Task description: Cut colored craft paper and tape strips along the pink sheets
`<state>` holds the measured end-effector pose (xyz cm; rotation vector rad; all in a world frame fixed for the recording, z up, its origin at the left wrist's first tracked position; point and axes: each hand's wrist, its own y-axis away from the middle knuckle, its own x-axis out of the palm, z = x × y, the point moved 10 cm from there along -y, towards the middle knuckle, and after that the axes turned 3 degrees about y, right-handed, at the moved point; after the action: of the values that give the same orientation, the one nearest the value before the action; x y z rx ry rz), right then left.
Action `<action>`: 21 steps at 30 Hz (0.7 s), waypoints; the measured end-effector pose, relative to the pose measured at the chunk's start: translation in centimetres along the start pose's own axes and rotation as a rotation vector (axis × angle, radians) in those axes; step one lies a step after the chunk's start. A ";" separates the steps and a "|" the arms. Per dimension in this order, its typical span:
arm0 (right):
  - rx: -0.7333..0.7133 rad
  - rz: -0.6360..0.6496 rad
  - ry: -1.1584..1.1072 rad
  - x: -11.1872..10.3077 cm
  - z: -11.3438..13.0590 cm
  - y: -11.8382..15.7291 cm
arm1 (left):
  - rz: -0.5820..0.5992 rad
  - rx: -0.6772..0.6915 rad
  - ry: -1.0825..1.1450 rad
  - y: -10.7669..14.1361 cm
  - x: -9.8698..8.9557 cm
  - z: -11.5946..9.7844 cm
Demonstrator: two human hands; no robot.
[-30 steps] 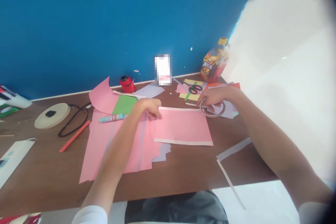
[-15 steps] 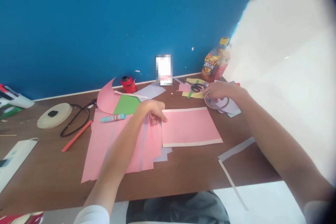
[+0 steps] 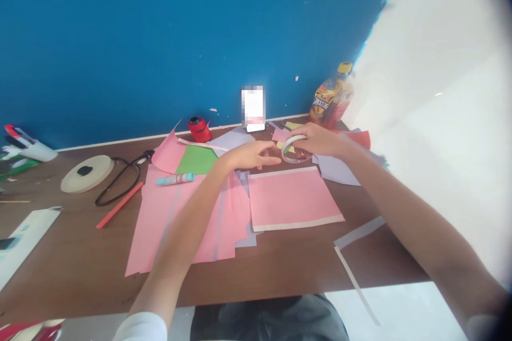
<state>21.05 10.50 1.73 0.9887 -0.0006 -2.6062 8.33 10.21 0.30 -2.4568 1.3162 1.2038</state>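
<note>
A white tape roll (image 3: 288,155) is gripped in my right hand (image 3: 316,140), raised over the back part of the desk. Close to its left side is my left hand (image 3: 258,155), empty, with thumb and fingers apart. Below both hands lies a pink sheet (image 3: 295,198) with white strips along its top and bottom edges. To its left, larger pink sheets (image 3: 192,224) overlap, partly covered by my left forearm. A glue stick (image 3: 175,179) rests on them, beside a green sheet (image 3: 196,160).
Behind stand a red spool (image 3: 199,130), a bright phone (image 3: 254,108) and a drink bottle (image 3: 331,97). Purple paper (image 3: 338,169) lies under my right forearm. On the left are a round pale disc (image 3: 87,174), a black cable (image 3: 116,198) and a red stick (image 3: 120,205).
My left hand has let go of the pink sheet and moved up and right. My right hand has brought the tape roll leftward, off the paper pile.
</note>
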 end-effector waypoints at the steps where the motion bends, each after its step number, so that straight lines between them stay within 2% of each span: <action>1: -0.006 -0.003 -0.042 0.4 0.1 -0.1 | -0.025 0.024 -0.005 -0.1 0.0 -0.4; 3: -0.015 -0.028 -0.090 1.1 0.1 -0.4 | -0.073 0.038 -0.034 -0.4 -0.2 -0.8; 6: -0.034 -0.103 -0.112 1.6 0.0 -0.8 | -0.048 0.038 -0.034 -0.7 0.1 -0.1; 8: -0.100 -0.197 -0.144 1.5 0.0 -1.1 | -0.030 0.022 -0.008 -1.1 0.1 1.1; 10: -0.221 -0.293 -0.168 1.3 0.2 -1.3 | -0.074 -0.009 0.001 -1.5 -0.3 2.9; 13: -0.305 -0.339 -0.170 2.0 -0.6 -1.8 | -0.132 -0.032 0.017 -2.3 -0.6 5.1; 16: -0.282 -0.380 -0.252 2.7 -2.4 -2.4 | -0.226 -0.044 -0.115 -2.9 -0.8 6.2; 21: -0.193 -0.436 -0.367 3.5 -4.9 -3.0 | -0.375 -0.088 -0.333 -3.4 -0.8 6.8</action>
<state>20.79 12.76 -4.64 0.4708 0.4084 -3.0720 6.59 15.70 -4.65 -2.2834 0.6947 1.5007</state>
